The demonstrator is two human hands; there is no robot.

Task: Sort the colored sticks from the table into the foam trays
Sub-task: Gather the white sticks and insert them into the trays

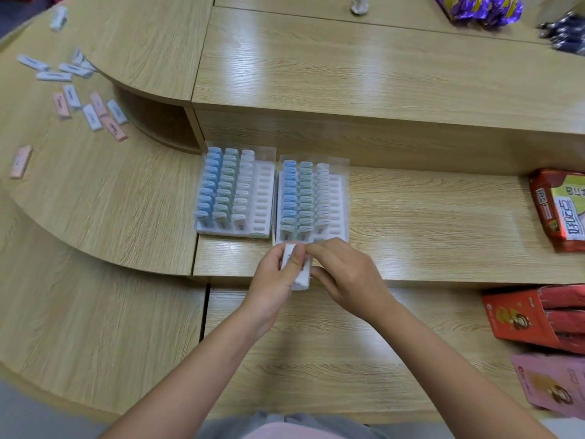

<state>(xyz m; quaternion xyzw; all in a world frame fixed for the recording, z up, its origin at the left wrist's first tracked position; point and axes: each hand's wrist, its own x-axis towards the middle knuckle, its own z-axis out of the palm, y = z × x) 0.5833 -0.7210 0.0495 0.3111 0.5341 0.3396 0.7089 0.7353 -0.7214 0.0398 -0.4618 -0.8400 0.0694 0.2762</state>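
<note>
The woodgrain desk [411, 74] is showing a smooth, lightly glossy laminate. The white foam trays [264, 201] are looking matt. At one o'clock a purple foil wrapper [478, 7] is gleaming, crinkled; at three o'clock a red snack packet [560, 207] is shining, glossy.

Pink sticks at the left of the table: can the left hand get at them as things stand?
Probably not yet: the left hand grips white sticks. The pink sticks lie uncovered.

Two white trays lie side by side, the left foam tray [264, 198] and the right foam tray [337, 201]. Each holds upright columns of blue, green and white sticks, with one column of vacant slots. Pink and pale loose sticks [91, 112] lie flat, scattered far left. A white stick [300, 275] is pinched between the left hand [273, 280] and the right hand [348, 277].
</note>
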